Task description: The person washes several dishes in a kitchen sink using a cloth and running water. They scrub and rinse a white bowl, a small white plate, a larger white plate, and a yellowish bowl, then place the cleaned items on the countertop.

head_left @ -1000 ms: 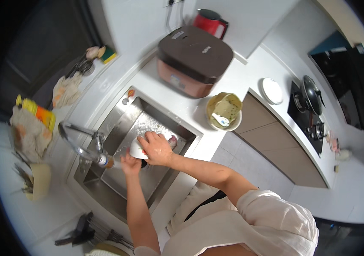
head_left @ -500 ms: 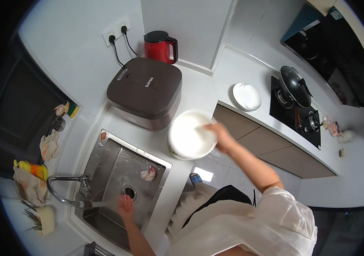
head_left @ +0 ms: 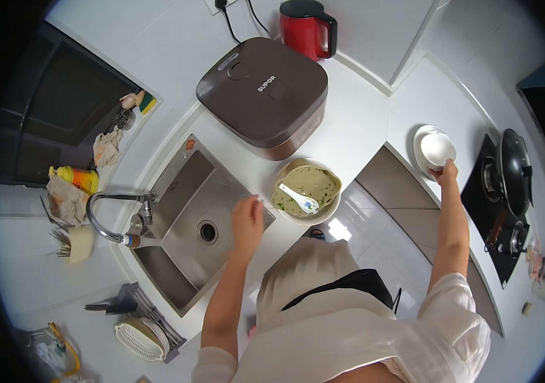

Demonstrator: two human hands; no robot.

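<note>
The right hand (head_left: pixel 445 171) grips the bowl (head_left: pixel 437 148) at its near rim, with the fingers closed on the edge. This bowl is white, round and deep, with a smooth, glossy surface. It is above the plate (head_left: pixel 418 155), which is also white, flat and round, on the tabletop (head_left: pixel 358 115) at the right side; whether the two are touching, one cannot tell. Just beside stands the hob (head_left: pixel 488 210), a black shiny panel, and on it a dark round pan (head_left: pixel 514 185) rests.

The left hand (head_left: pixel 248 220) is over the near edge of the sink (head_left: pixel 180 220), its fingers bent; one cannot tell if something is inside them. The sink is of brushed steel, rectangular, with a round drain (head_left: pixel 207 232), and the tap (head_left: pixel 110 199) makes a curved chrome arch over it.

Near the left hand stands the soup bowl (head_left: pixel 314 220), pale and with a wavy inner rim. It contains a cloudy greenish liquid with small green pieces, and a smooth white spoon (head_left: pixel 299 198) with a blue decoration lies in it. Behind are a boxy cooker (head_left: pixel 263 96) with rounded corners and matt brown lid, and a glossy red kettle (head_left: pixel 301 35) with black handle.
</note>
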